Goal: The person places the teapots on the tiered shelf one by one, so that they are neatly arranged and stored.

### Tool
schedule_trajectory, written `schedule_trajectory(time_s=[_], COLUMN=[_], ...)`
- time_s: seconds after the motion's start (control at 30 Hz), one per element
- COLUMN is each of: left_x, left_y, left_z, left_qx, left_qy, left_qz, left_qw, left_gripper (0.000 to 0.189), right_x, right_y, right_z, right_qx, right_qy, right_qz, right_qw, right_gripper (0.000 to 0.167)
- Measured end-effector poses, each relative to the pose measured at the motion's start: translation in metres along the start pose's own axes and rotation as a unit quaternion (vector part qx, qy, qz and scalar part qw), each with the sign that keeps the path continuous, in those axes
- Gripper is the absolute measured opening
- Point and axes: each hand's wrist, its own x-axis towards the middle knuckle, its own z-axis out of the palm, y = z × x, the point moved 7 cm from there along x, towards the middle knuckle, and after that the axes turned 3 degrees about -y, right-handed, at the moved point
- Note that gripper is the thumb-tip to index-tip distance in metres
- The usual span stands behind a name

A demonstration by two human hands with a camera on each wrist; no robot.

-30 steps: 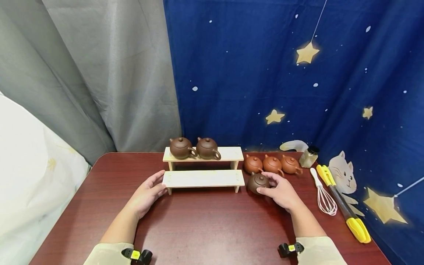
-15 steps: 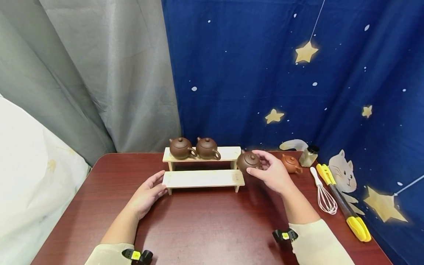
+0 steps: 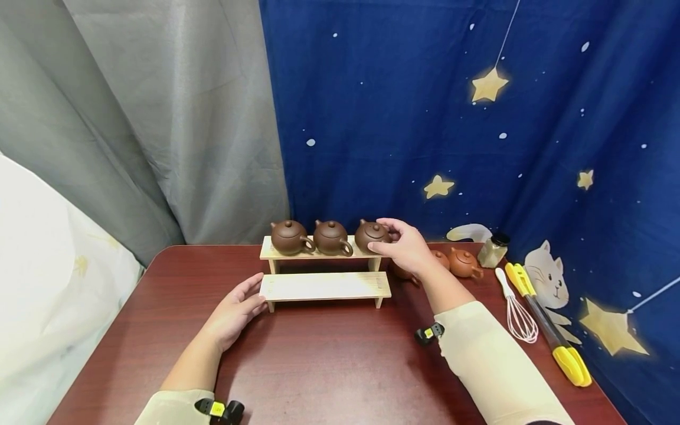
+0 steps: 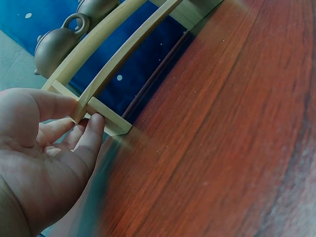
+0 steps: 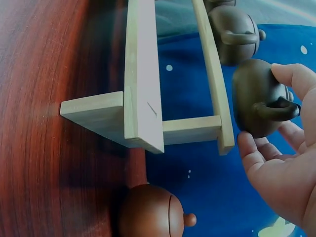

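One brown teapot (image 3: pixel 368 237) is grasped by the right hand (image 3: pixel 408 247), thumb and fingers around its body, at the right end of the upper shelf (image 3: pixel 267 251); whether it touches that shelf is unclear. Two more brown teapots (image 3: pixel 287 239) stand left of it there. The left hand (image 3: pixel 234 314) grips the left end of the lower shelf (image 3: pixel 325 286). Behind the right arm (image 3: pixel 448 289), reddish teapots (image 3: pixel 464 263) sit near a jar (image 3: pixel 493 252).
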Motion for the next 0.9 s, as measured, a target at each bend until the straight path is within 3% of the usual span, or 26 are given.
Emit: schedule_trajectory(time_s=[0.57,0.73,0.9], left_x=[0.0,0.0,0.001], left_y=[-0.002,-0.001,-0.002], left_z=[-0.001,-0.001,-0.001], left_qx=[-0.001,0.002,-0.001], left_qy=[0.007,0.006,0.008], left_qz=[-0.008,-0.007,-0.008], left_qw=[0.9999,1.0,0.9999], left_gripper=[0.07,0.07,0.07], right_x=[0.011,-0.003,-0.03], right_y=[-0.001,0.003,0.009], right_z=[0.012,0.004,-0.012], right_qx=[-0.032,-0.02,-0.005], right_qy=[-0.025,-0.013,0.004], right_qz=[0.007,0.003,0.004], right_qw=[0.9992,0.9997,1.0], right_gripper=[0.069,0.067,0.059])
